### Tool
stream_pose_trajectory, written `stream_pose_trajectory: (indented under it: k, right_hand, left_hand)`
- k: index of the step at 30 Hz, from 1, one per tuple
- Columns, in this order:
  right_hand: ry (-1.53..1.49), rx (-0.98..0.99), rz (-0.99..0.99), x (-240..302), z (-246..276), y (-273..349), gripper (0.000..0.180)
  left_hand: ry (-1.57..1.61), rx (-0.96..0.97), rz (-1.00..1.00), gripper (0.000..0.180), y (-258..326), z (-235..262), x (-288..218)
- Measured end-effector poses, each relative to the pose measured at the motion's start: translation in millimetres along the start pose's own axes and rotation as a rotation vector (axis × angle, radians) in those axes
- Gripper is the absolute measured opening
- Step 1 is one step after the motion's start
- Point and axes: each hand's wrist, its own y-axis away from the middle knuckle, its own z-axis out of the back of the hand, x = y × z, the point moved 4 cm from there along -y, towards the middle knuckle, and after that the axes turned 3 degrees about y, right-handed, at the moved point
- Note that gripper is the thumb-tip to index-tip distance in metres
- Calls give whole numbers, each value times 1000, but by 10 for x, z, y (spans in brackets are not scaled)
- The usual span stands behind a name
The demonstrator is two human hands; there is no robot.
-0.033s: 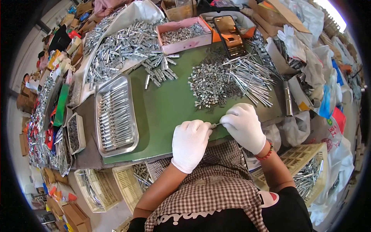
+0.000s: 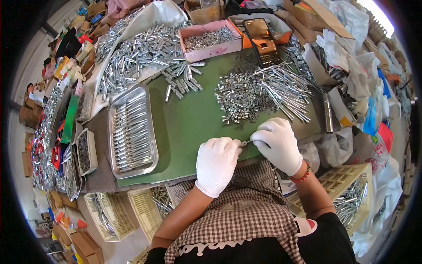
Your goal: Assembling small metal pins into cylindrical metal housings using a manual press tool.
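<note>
1. the counter is a big green-topped slab, with metal hardware heaped over most of its far half.
2. far left there's a huge heap of short silver tubes spilling off a white sheet, with a few strays rolled onto the green.
3. a shiny steel tray sits on the counter's left part, with finished silver pieces laid in rows inside it.
4. right of centre is a pile of small silver clips, and touching its right side a fan of long thin metal rods.
5. a pink box at the far edge holds more small metal bits, and a phone is propped up just right of it, screen lit.
6. left hand, white glove, sits at the near edge of the counter; its grip is curled in tight, fingertips pressed on the left end of the small part.
7. right hand, also white-gloved with a red bead bracelet at the wrist, is just beside the left one; its grip is pinched on the other end of that same part.
8. the small metal piece is the tiny silver thing between both hands, right at the near edge of the green, well apart from the piles. too small to tell its exact shape.
</note>
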Motion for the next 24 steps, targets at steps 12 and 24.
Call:
stream_pose_trajectory:
  k: [12, 24]
  right_hand:
    - [131, -3, -168, -80, -160, -186, 9]
    - [-3, 35, 164, 358, -32, -113, 14]
  left_hand:
    - [13, 8, -91, 13, 72, -40, 42]
    - [17, -104, -117, 13, 137, -124, 79]
